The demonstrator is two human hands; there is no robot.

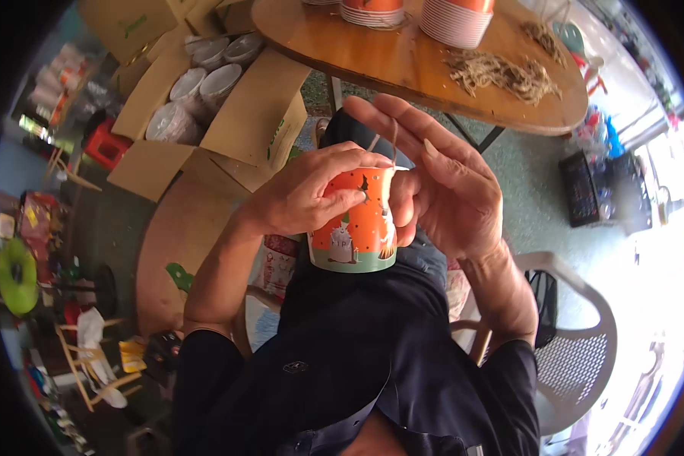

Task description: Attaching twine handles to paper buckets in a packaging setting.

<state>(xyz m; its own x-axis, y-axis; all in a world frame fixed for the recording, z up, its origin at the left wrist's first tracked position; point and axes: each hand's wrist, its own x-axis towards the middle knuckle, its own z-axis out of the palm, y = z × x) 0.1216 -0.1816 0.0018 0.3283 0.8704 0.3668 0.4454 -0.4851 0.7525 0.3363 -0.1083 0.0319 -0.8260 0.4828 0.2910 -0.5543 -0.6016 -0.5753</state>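
An orange paper cup (pixel 353 228) with cartoon figures, dots and a green band is held tilted in front of my body. My left hand (pixel 292 190) is closed on its left side and rim, thumb pressed on the printed wall. A thin brown twine cord (pixel 394 143) rises from the rim and passes by the fingers of my right hand (pixel 460 190). That hand has two fingers stretched upward, while others curl against the cup's right side. Its exact hold on the cord is partly hidden.
Ahead stands a wooden table (pixel 387 64) with stacked orange-and-white cups (pixel 457 24) and a heap of loose twine (pixel 505 76). At left, an open cardboard box (pixel 254 114) holds wrapped stacks of cups. A black crate (pixel 589 190) and a grey chair (pixel 577 342) are at right.
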